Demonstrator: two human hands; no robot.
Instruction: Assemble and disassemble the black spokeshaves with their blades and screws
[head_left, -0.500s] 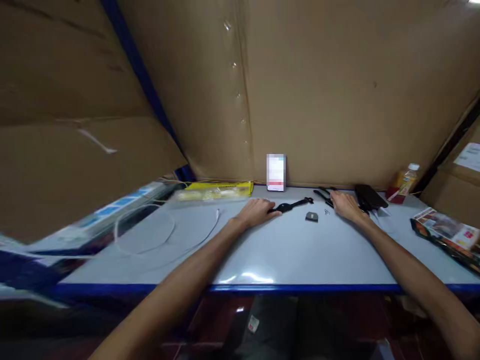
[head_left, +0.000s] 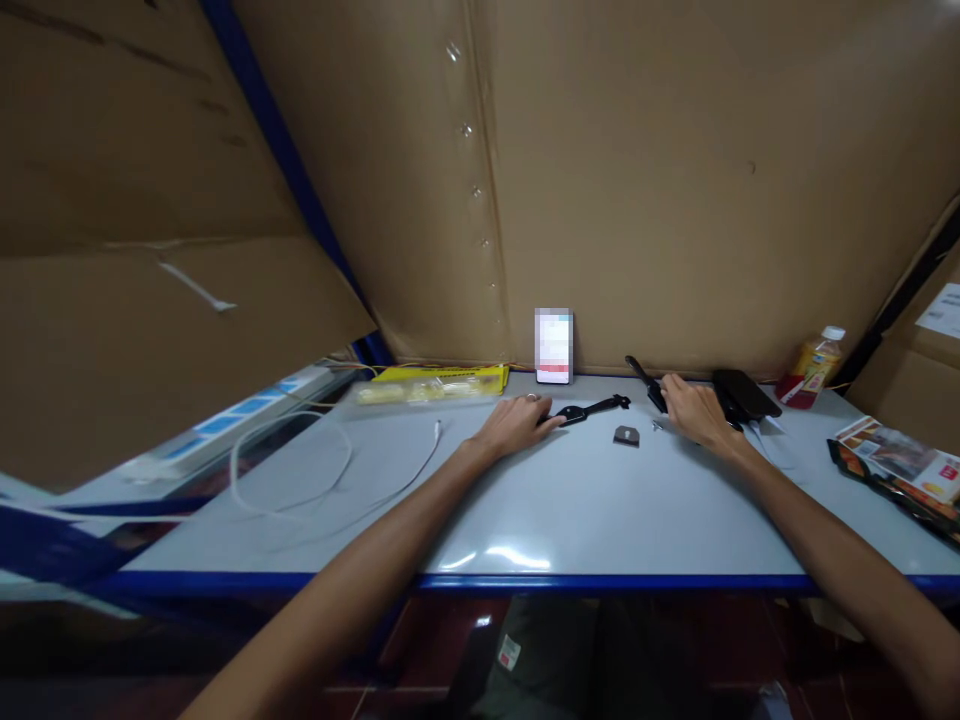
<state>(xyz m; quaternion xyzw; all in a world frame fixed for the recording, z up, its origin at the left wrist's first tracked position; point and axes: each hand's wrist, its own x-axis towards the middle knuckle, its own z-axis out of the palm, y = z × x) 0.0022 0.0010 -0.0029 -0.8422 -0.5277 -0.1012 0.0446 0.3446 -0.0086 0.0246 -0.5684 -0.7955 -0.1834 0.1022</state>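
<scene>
My left hand [head_left: 517, 424] is closed on one end of a black spokeshave [head_left: 576, 412], which lies on the table with its far handle pointing right. A small dark grey blade [head_left: 626, 436] with a hole in it lies flat between my hands. Beside it, near my right fingers, are tiny metal screws [head_left: 657, 427]. My right hand [head_left: 694, 410] is closed around a second black tool [head_left: 646, 380], whose slim handle sticks up to the left. The rest of that tool is hidden by my fingers.
A lit phone [head_left: 554, 347] leans on the cardboard wall. Behind my right hand lie a dark case [head_left: 745, 395] and a drink bottle [head_left: 817, 365]. Printed packaging [head_left: 900, 460] is at right. A yellow packet [head_left: 442, 382], white cable [head_left: 236, 470] and power strip [head_left: 232, 420] are at left.
My right hand has lifted the black tool slightly, and its handle now points more steeply up. My left hand and the spokeshave stay nearly in place.
</scene>
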